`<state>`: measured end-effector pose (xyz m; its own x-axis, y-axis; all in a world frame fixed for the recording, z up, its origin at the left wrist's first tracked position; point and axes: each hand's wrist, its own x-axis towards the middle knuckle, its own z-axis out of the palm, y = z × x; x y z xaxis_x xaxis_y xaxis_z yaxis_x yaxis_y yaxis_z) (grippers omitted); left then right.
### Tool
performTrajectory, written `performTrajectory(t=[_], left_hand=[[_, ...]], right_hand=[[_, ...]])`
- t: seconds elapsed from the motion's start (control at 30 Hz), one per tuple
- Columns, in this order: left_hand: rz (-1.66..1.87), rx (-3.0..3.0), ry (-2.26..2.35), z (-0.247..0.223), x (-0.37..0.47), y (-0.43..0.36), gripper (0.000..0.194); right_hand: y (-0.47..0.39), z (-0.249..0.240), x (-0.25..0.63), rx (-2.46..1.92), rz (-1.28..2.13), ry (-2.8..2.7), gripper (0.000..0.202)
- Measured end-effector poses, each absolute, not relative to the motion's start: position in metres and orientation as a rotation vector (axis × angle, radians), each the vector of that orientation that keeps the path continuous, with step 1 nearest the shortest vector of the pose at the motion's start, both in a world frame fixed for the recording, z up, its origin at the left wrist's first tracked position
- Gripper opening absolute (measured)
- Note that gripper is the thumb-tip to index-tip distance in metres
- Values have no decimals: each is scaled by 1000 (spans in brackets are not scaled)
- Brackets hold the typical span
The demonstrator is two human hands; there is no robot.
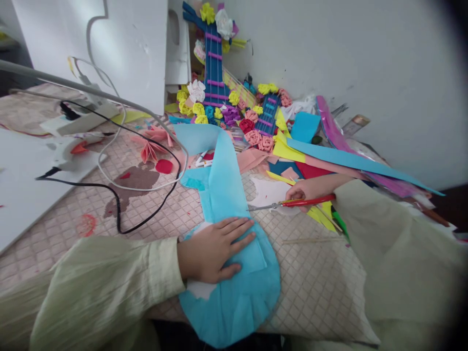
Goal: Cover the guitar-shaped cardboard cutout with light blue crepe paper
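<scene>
My left hand (219, 248) lies flat with fingers spread on a light-blue paper-covered shape (244, 302) with a rounded body and a narrow neck. White patches show at its left side. A long sheet of blue paper (226, 180) runs up along the neck and curls over at the far end. In my right hand (302, 192) is a pair of scissors (314, 200) with red handles. The blades point left, and their tips meet the right edge of the blue paper just above my left fingers. Whether the blades are parted is too small to tell.
A white hot glue gun (69, 151) with a black cord lies at left beside a white board (29, 195). A white cable (146, 187) loops across the table. Paper flowers (252, 126) and a blue paper guitar (214, 68) stand at the back; coloured paper strips (358, 163) lie at right.
</scene>
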<state>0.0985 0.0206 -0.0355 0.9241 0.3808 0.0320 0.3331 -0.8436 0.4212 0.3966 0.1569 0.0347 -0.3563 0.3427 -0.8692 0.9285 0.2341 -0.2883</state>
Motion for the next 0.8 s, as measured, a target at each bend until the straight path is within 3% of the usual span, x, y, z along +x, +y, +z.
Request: performTrajectory(t=[0.8], left_hand=[[216,2663,509,-37,99,20,68]], right_hand=[[158,35,388,1241,-1178,1732,41]])
